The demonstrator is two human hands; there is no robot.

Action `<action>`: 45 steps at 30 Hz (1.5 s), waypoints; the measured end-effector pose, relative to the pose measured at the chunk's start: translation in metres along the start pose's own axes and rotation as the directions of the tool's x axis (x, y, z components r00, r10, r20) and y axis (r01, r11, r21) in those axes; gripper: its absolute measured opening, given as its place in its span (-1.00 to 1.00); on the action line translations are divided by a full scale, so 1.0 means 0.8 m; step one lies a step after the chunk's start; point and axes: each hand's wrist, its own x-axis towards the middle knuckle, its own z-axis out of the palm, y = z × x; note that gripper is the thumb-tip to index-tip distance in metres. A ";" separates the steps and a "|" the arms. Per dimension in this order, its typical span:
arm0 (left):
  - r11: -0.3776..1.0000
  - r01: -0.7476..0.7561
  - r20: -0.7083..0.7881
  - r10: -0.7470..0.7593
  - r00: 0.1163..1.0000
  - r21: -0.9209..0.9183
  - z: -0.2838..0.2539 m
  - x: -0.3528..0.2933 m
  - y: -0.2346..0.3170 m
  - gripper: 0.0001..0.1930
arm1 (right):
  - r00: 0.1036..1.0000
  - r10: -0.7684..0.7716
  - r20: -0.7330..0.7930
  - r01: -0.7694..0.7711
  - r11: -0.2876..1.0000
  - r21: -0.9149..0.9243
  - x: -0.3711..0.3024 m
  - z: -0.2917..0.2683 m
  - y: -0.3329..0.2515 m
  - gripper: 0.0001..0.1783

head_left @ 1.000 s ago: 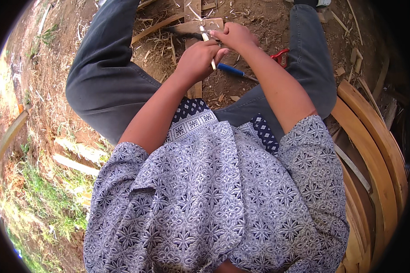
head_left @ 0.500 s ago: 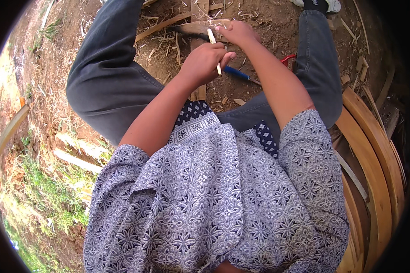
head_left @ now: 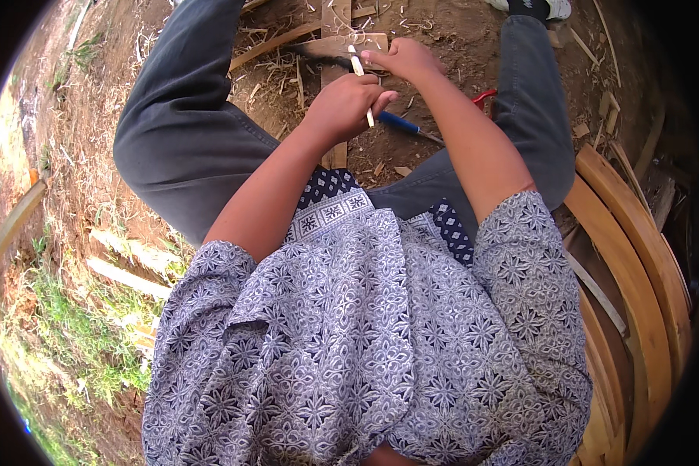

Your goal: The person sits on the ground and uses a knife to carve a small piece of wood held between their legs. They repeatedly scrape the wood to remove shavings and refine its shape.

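My left hand (head_left: 345,107) is closed around a slim, pale wooden stick (head_left: 356,64), whose ends show above and below the fist. Close to the stick's far end is my right hand (head_left: 408,60), with its fingers curled and its thumb reaching toward the wood. Whatever the right fingers hold is too small or hidden to make out. Beyond the hands, a short flat board (head_left: 332,46) lies across a longer plank (head_left: 335,14). On the soil between my legs rests a tool with a blue handle (head_left: 398,122) and a thin metal shaft.
Wood shavings and offcuts litter the brown soil. A red-handled object (head_left: 485,95) lies by my right leg. Long curved wooden pieces (head_left: 625,248) are stacked at my right side. At the left are grass (head_left: 78,318) and a bent wooden strip (head_left: 12,225).
My right hand has shifted slightly toward me along the stick. The left hand keeps its grip, and the whole view has slid a little.
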 end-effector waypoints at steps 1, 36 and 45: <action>1.000 0.004 -0.006 -0.004 1.000 -0.004 -0.001 0.000 -0.001 -0.60 | 1.000 -0.009 0.017 0.009 1.000 0.005 0.000 -0.002 -0.001 -0.10; 0.997 0.049 -0.075 -0.054 0.996 -0.065 -0.002 -0.006 0.005 -0.72 | 0.989 -0.081 -0.124 0.065 0.989 -0.131 -0.004 -0.006 -0.005 -0.17; 0.991 0.063 -0.110 -0.076 0.991 -0.115 -0.011 -0.002 0.010 -0.68 | 0.997 -0.061 -0.040 0.056 0.993 -0.101 0.005 -0.008 -0.010 -0.09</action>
